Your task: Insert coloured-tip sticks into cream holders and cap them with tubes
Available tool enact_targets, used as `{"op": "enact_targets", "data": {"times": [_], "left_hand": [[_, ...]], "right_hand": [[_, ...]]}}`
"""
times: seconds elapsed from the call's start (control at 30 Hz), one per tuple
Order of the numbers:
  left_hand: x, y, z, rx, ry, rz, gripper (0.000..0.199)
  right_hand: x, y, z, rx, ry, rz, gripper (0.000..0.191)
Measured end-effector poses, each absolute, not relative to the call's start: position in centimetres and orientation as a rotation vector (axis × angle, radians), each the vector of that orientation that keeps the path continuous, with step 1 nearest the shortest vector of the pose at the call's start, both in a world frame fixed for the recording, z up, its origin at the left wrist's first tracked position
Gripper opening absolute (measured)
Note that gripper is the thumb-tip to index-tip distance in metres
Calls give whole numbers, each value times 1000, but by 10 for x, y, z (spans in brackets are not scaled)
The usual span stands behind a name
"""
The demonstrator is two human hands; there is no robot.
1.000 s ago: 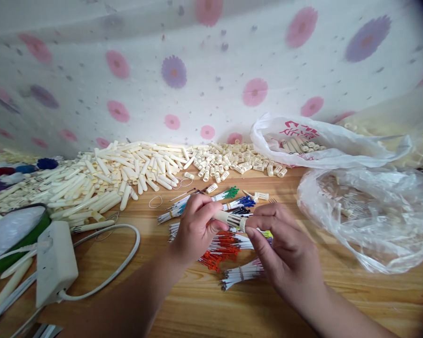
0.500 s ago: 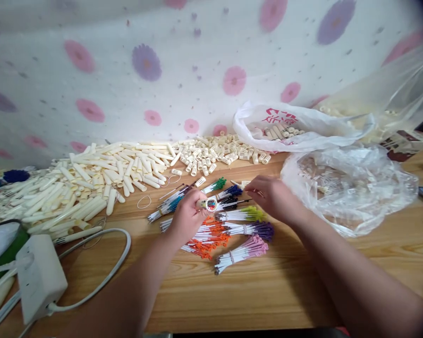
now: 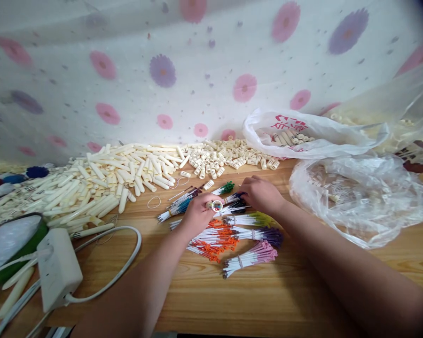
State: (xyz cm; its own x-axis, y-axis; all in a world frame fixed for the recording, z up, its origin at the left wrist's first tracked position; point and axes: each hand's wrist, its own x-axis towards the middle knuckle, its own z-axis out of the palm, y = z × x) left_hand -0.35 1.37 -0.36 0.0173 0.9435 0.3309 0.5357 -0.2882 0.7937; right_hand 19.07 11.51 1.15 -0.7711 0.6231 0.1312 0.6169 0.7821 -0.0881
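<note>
My left hand (image 3: pixel 197 216) is wrapped round a cream pen barrel (image 3: pixel 211 205), its open end facing me with coloured tips showing inside. My right hand (image 3: pixel 262 193) is over the right ends of the dark blue pen refills (image 3: pixel 232 198) and black pen refills (image 3: pixel 234 206). Its fingers are bent together; whatever is between them is hidden. Around both hands lie bundles of white refills with coloured ends: green refills (image 3: pixel 223 188), yellow refills (image 3: pixel 250 219), purple refills (image 3: pixel 261 234), pink refills (image 3: pixel 252 257), and loose orange refills (image 3: pixel 211 239).
Cream barrels (image 3: pixel 127 171) are heaped at the back left, with short slotted cream pieces (image 3: pixel 215 162) beside them. A white plastic bag (image 3: pixel 341 138) and a clear bag (image 3: pixel 359 197) lie right. A power strip (image 3: pixel 59 267) with a looping cable (image 3: pixel 127 274) sits at front left.
My right hand has moved down onto the ends of the blue and black refills. My left hand still holds the barrel. The whole view has shifted, so things appear further right.
</note>
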Motion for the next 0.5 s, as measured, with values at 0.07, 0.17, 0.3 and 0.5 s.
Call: {"op": "enact_targets", "data": {"times": [0.07, 0.17, 0.3, 0.5], "left_hand": [[-5, 15, -5, 1839, 1475, 1180, 14], [-6, 15, -4, 1821, 1477, 1135, 16], [-7, 16, -5, 1822, 1479, 1110, 19], [-5, 22, -17, 2269, 1408, 957, 35]], "right_hand": [[186, 119, 12, -965, -2851, 37, 12], [184, 120, 10, -942, -2864, 17, 12], [186, 118, 7, -861, -2871, -63, 20], [187, 117, 3, -807, -2861, -118, 23]]}}
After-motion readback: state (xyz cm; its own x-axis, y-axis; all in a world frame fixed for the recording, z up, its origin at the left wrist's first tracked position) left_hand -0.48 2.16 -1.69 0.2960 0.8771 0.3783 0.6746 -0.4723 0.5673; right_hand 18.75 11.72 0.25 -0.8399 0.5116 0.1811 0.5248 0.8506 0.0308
